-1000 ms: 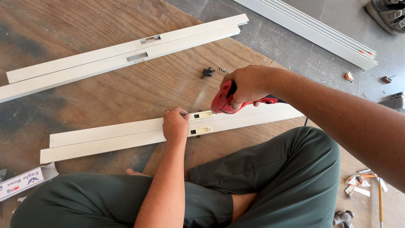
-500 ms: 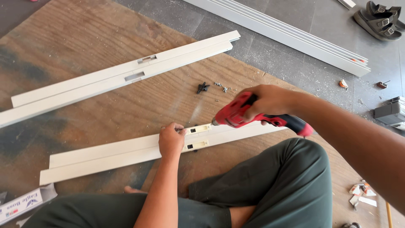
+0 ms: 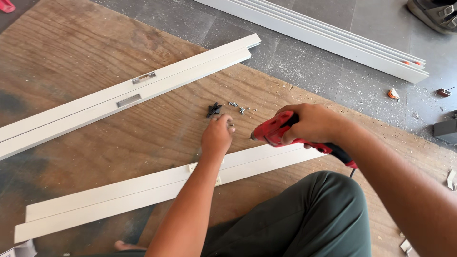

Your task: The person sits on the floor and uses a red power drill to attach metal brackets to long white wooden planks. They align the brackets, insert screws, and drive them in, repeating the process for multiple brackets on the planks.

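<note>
My left hand (image 3: 218, 137) reaches over the near white profile (image 3: 119, 195) to a small pile of screws (image 3: 240, 110) beside a black plastic piece (image 3: 213, 110). Its fingertips are pinched on one small screw. My right hand (image 3: 312, 123) grips a red power screwdriver (image 3: 270, 132), held just above the profile with its nose pointing left toward my left hand. The profile lies across the plywood sheet (image 3: 71, 52), and a small fitting on it shows beside my left forearm.
A second white profile (image 3: 95, 102) with two slots lies further back on the plywood. Long white rails (image 3: 333, 43) lie on the grey floor behind. My crossed legs in green trousers (image 3: 295, 219) are at the front. Small scraps and a dark block (image 3: 445, 129) sit at the right.
My left hand left the fitting on the near profile and moved forward to the screws. The red screwdriver lifted off the profile and now hangs beside that hand.
</note>
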